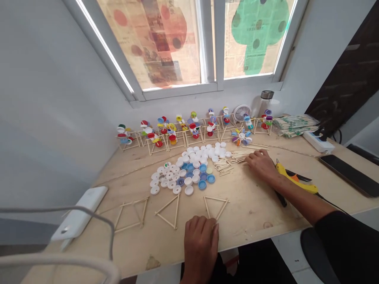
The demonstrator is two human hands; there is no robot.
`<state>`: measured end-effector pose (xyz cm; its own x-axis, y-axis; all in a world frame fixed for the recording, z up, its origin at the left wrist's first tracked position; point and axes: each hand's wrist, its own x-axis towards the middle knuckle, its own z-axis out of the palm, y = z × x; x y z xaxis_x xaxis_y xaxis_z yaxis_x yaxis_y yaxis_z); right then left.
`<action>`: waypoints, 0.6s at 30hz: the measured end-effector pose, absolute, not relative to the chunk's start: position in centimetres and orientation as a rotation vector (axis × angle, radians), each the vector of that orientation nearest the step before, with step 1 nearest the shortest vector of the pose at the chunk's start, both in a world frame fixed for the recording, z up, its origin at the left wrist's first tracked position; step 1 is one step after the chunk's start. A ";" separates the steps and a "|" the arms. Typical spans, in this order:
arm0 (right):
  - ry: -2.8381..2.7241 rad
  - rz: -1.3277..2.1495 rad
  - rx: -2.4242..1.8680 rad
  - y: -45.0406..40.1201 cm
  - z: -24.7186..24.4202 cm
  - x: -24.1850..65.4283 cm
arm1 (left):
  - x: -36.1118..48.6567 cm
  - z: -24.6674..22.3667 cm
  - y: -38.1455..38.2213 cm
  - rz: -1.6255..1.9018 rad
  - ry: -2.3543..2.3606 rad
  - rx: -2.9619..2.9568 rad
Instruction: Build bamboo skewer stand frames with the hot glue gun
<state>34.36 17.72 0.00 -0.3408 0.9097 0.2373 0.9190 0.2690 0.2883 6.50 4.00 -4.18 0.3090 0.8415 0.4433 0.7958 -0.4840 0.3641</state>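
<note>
My left hand (201,240) rests at the table's front edge with its fingers pressed together, at the lower corner of a stick triangle (216,198); what it grips, if anything, is hidden. My right hand (261,165) reaches to a pile of thin wooden sticks (239,156), its fingertips on the sticks' right end; whether it holds one is too small to tell. Another stick triangle (177,213) lies left of my left hand, and a stick frame (128,226) lies farther left. White and blue bottle caps (188,180) are spread over the middle, beside short sticks (223,167).
Several stick-and-cap models (172,138) line the back, near a small fan (242,113) and a bottle (265,101). A yellow glue gun (296,182), phone (349,174), power strip (319,142) and bagged sticks (296,125) are right. A white device (79,215) and cable (111,232) are left.
</note>
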 end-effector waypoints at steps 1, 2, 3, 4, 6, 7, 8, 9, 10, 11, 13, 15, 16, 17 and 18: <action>-2.529 -0.605 -1.780 18.3 -0.1 34.2 | 6.4 -4.2 3.9 0.924 1.554 2.477; -2.574 -0.617 -1.767 18.8 -0.2 34.1 | 6.4 -4.1 3.9 0.939 1.557 2.472; -2.617 -0.626 -1.750 19.2 -0.2 34.1 | 6.3 -4.1 3.8 0.951 1.561 2.466; -2.657 -0.632 -1.729 19.5 -0.3 34.0 | 6.3 -4.0 3.8 0.961 1.565 2.458; -2.736 -0.636 -1.670 19.8 -0.3 33.9 | 6.3 -3.9 3.8 0.978 1.568 2.441; -2.773 -0.634 -1.633 19.9 -0.3 33.9 | 6.3 -3.8 3.8 0.980 1.565 2.430; -2.805 -0.631 -1.595 19.9 -0.3 33.8 | 6.3 -3.7 3.8 0.982 1.558 2.420; -2.833 -0.628 -1.557 20.0 -0.3 33.8 | 6.4 -3.7 3.8 0.986 1.551 2.409; -2.855 -0.626 -1.520 20.1 -0.3 33.8 | 6.4 -3.6 3.8 0.993 1.544 2.400; -2.870 -0.625 -1.486 20.2 -0.2 33.8 | 6.4 -3.6 3.8 0.999 1.539 2.392; -2.879 -0.629 -1.430 20.3 0.0 33.6 | 6.4 -3.5 3.8 1.017 1.533 2.374; -2.854 -0.638 -1.392 20.1 0.6 33.4 | 6.4 -3.4 3.7 1.049 1.533 2.344; -2.831 -0.643 -1.382 19.8 1.0 33.1 | 6.3 -3.3 3.7 1.072 1.535 2.322; -2.805 -0.655 -1.378 19.4 1.6 32.8 | 6.2 -3.2 3.7 1.097 1.538 2.295; -2.762 -0.655 -1.373 18.8 2.2 32.4 | 6.1 -3.0 3.7 1.122 1.539 2.265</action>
<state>32.36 18.84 2.17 -0.6207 0.7652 0.1706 0.7603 0.5345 0.3691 6.14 3.68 -3.01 0.1784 0.8584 0.4810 0.7209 -0.4467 0.5299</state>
